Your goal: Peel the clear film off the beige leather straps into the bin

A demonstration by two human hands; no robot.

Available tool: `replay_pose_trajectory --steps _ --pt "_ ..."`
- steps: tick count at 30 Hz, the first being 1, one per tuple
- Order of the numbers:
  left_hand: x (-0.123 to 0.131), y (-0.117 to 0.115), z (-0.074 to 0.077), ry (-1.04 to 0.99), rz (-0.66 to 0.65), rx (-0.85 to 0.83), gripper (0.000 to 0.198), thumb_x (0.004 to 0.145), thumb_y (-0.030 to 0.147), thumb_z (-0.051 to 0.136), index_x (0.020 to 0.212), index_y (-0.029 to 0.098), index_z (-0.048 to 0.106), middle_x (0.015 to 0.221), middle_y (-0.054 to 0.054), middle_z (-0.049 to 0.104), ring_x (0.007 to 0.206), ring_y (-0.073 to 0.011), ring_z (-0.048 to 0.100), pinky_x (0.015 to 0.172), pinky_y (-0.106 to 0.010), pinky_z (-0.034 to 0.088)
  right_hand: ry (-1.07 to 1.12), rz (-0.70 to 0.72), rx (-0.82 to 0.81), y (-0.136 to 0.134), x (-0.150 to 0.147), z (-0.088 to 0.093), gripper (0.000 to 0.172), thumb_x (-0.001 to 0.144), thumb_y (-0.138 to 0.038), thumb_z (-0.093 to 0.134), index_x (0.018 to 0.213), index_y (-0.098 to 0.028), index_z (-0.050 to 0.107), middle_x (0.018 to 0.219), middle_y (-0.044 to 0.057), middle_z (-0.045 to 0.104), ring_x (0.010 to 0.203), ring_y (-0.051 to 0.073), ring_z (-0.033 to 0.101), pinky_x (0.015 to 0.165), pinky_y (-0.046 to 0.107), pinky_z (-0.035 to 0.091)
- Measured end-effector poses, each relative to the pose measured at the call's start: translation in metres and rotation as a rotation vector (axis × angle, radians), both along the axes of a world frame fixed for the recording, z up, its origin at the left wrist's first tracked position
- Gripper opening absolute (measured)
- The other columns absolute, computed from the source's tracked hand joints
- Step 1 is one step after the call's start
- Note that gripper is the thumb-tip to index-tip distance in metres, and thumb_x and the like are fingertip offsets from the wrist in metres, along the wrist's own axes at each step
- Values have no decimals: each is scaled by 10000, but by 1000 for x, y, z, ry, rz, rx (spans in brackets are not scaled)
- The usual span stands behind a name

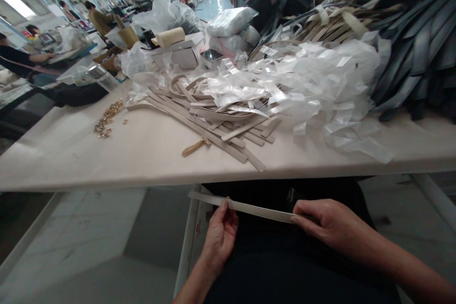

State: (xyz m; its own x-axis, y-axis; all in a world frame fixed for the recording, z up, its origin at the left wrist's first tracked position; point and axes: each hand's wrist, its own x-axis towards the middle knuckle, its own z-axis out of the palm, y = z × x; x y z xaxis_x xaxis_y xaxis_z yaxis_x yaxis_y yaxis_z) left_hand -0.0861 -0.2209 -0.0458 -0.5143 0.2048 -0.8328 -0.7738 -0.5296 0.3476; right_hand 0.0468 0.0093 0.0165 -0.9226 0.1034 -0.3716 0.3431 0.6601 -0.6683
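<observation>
A light grey-beige strap (261,211) is stretched between my two hands, over my lap and below the table's front edge. My left hand (221,232) pinches it toward its left end, and a short pale length sticks out past the fingers. Thumb and fingers of my right hand (326,218) close on the other side of the strap; the part inside that palm is hidden. On the table beyond lies a pile of similar beige straps (213,123). A small tan tassel-like bundle (194,147) rests in front of them.
Clear plastic wrappers (306,80) heap up beside the straps on the table (67,156). Gold metal buckles or rings (109,116) lie at the left. Dark straps (420,52) hang at the right. Boxes (178,54) and plastic bags (231,23) stand behind. Several people sit farther off at left.
</observation>
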Motion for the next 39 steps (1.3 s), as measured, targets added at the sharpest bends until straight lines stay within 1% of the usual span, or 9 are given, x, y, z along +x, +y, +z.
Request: replay_pose_trajectory --steps 7,12,16,19,24,27,31,35,39 --pt "14 7 -8 99 -280 92 105 770 115 799 853 87 741 724 -41 732 613 -113 683 564 -192 566 151 69 122 -53 -50 -24 217 947 -261 583 758 -183 656 690 23 678 628 171 608 565 257 321" --pt "12 1 -6 198 -301 127 168 709 183 864 783 98 739 781 -46 753 710 -119 695 677 -196 575 205 89 84 -69 -66 -31 115 945 -246 620 984 -172 699 848 50 734 757 204 684 654 257 426" --pt "7 -9 -2 129 -269 72 114 770 149 808 858 116 743 848 -44 775 735 -129 710 638 -211 576 413 181 -152 -45 -46 -33 661 799 -149 751 1405 -244 504 1261 70 658 1069 219 659 881 282 518" --pt "9 -10 -1 96 -301 89 108 775 140 802 863 124 742 836 -38 774 723 -125 706 629 -213 568 613 272 -225 -36 -39 -42 645 850 -109 688 1440 -281 493 1476 91 505 1310 244 515 1063 368 456" --pt "15 -7 -1 198 -373 239 224 703 216 868 864 118 747 842 -46 773 763 -144 699 712 -244 565 832 360 -366 -49 -55 -59 312 991 -254 618 1302 -237 629 1267 103 674 1195 225 608 1027 365 489" --pt "15 -11 -2 189 -404 276 231 696 229 875 862 125 752 848 -51 777 803 -162 707 749 -263 563 859 301 -509 -56 -64 -64 306 999 -306 623 1296 -232 629 1204 100 702 1111 202 657 964 321 527" --pt "18 -16 -3 198 -410 302 211 676 179 866 847 130 753 850 -44 781 811 -164 708 794 -285 559 973 356 -395 -58 -66 -61 206 1036 -311 560 1183 -241 687 1173 86 722 1138 208 645 963 333 498" --pt "19 -14 0 154 -490 378 118 702 143 797 796 95 742 827 -79 776 809 -184 715 802 -302 562 924 295 -391 -59 -62 -47 287 1066 -364 484 1027 -200 717 937 67 752 877 174 701 807 291 502" --pt "-18 -40 1 85 -194 224 234 940 233 544 944 86 726 935 -132 778 887 -210 734 813 -325 572 743 222 -568 -45 -48 -33 295 1032 -399 564 942 -177 736 835 47 742 740 141 688 712 224 500"
